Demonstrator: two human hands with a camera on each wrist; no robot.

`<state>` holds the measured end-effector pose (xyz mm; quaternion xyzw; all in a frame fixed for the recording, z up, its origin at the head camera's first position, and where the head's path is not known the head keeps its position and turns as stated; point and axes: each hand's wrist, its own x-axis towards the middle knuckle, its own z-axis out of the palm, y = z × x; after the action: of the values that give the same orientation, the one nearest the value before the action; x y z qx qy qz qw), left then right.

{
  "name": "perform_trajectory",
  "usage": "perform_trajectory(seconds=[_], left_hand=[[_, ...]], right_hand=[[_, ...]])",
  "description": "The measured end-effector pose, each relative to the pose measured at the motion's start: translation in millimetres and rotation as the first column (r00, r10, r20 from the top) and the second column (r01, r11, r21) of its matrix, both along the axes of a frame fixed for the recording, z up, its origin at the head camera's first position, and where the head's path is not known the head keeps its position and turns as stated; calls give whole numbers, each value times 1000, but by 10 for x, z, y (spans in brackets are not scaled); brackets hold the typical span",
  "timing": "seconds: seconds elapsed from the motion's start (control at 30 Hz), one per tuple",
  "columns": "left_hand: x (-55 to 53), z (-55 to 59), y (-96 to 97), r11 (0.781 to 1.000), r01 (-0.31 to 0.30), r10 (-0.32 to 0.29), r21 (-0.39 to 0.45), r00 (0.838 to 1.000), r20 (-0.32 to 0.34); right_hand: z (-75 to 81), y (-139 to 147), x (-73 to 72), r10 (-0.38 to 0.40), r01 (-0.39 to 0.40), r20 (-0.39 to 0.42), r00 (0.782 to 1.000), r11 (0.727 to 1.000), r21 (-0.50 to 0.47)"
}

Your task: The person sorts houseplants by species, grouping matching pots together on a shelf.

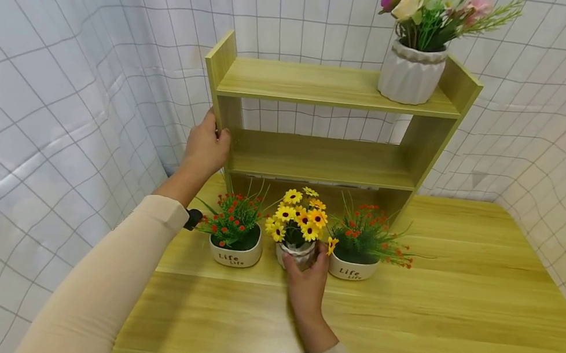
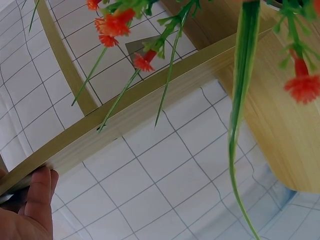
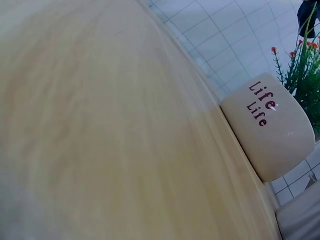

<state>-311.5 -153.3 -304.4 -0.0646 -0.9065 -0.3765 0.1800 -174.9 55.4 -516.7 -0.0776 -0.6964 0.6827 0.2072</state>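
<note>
My left hand [image 1: 206, 144] grips the left side panel of the wooden shelf [image 1: 316, 160]. In the left wrist view its fingers [image 2: 40, 192] lie against that panel [image 2: 145, 95]. Lower down, my right hand [image 1: 309, 287] holds a small white ribbed pot [image 1: 289, 252] of yellow daisy-like flowers [image 1: 303, 217], thumb and fingers on opposite sides. The pot stands in front of the shelf, between two white oval "Life" planters [image 1: 236, 254] [image 1: 353, 269] with red-flowered plants. One "Life" planter [image 3: 270, 127] shows in the right wrist view, where the right hand is not visible.
A larger white vase [image 1: 412, 75] with mixed artificial flowers [image 1: 438, 13] stands at the right end of the top shelf. Everything rests on a wood-grain table [image 1: 456, 313]. Grid-patterned white curtains [image 1: 36, 84] hang behind and at both sides.
</note>
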Motion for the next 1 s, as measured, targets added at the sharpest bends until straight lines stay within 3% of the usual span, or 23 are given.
perform_trajectory(seconds=[0.43, 1.0], left_hand=[[-11, -6, 11, 1000, -4, 4, 6, 1000, -19], [-25, -27, -4, 1000, -6, 6, 3, 999, -34]], right_hand=[[-57, -24, -78, -31, 31, -4, 1000, 997, 68], [-28, -21, -74, -62, 62, 8, 998, 998, -9]])
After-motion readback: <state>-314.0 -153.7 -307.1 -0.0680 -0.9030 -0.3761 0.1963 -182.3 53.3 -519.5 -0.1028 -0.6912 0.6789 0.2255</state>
